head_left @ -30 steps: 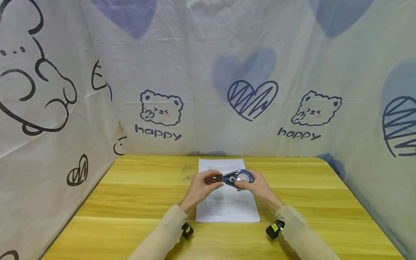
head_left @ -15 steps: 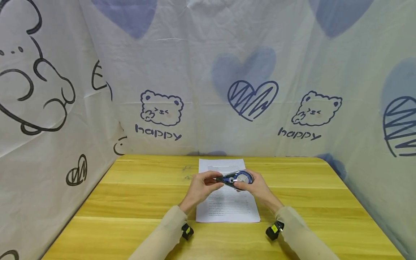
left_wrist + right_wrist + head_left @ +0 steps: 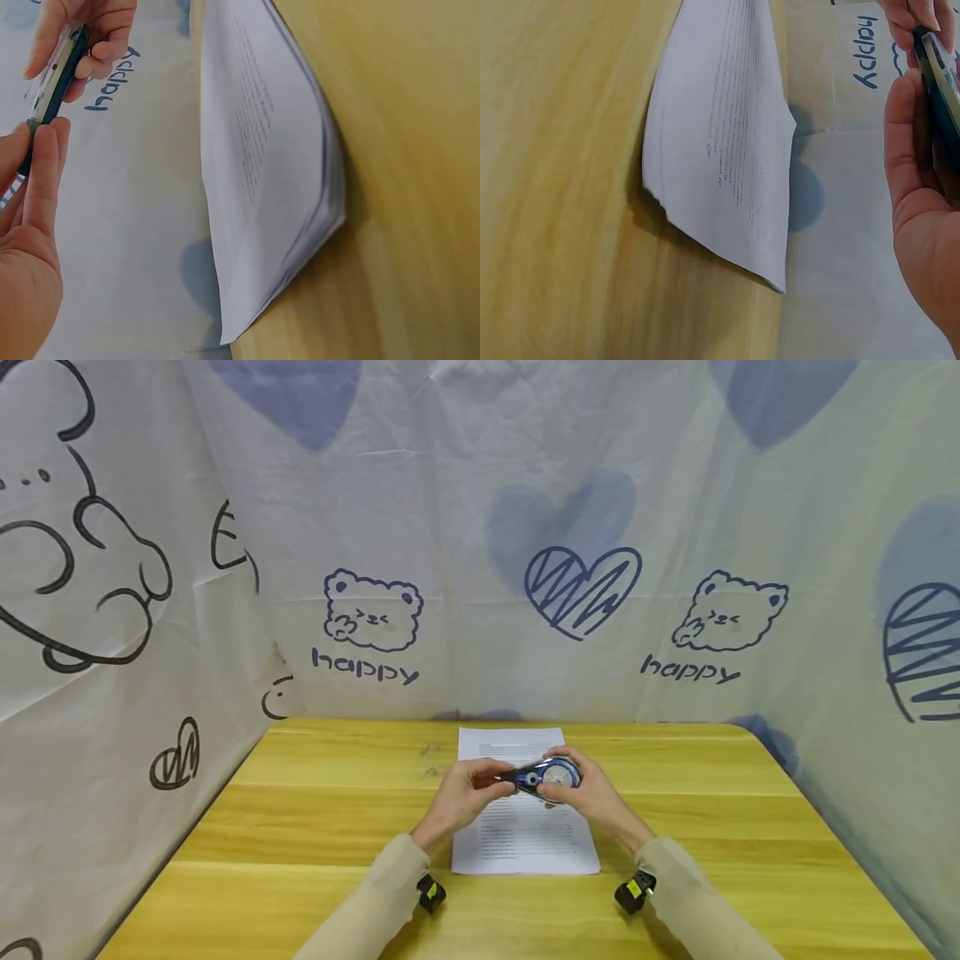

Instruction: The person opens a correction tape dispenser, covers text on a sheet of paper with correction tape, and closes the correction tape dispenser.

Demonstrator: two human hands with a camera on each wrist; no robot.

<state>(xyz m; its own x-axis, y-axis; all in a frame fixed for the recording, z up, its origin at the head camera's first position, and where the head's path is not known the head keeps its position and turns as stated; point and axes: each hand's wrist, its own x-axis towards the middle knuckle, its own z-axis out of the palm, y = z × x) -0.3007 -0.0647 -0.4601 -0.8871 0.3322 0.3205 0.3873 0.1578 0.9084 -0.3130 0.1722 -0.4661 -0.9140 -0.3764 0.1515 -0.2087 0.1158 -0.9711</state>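
A correction tape dispenser (image 3: pixel 530 777), blue and dark with a clear round body, is held up between both hands over a stack of printed paper (image 3: pixel 525 843). My left hand (image 3: pixel 465 793) pinches its narrow dark tip between thumb and fingers. Around the wide round end, my right hand (image 3: pixel 596 789) grips with the thumb on the upper face and fingers behind. In the left wrist view the dispenser (image 3: pixel 56 79) is seen edge-on, raised above the paper. Only part of its dark edge (image 3: pixel 937 97) shows in the right wrist view; the fingers cover some of it.
The paper stack lies on a yellow wood-grain table (image 3: pixel 322 827), its sheets slightly uneven at the edges. White cloth (image 3: pixel 465 527) with blue hearts and bear drawings hangs behind the table and along both sides. Each wrist bears a small black camera (image 3: pixel 431 893).
The right hand has shifted slightly left and its fingers now show more over the dispenser's far rim. The dispenser's round end has tilted a little downward. My left hand keeps its pinch.
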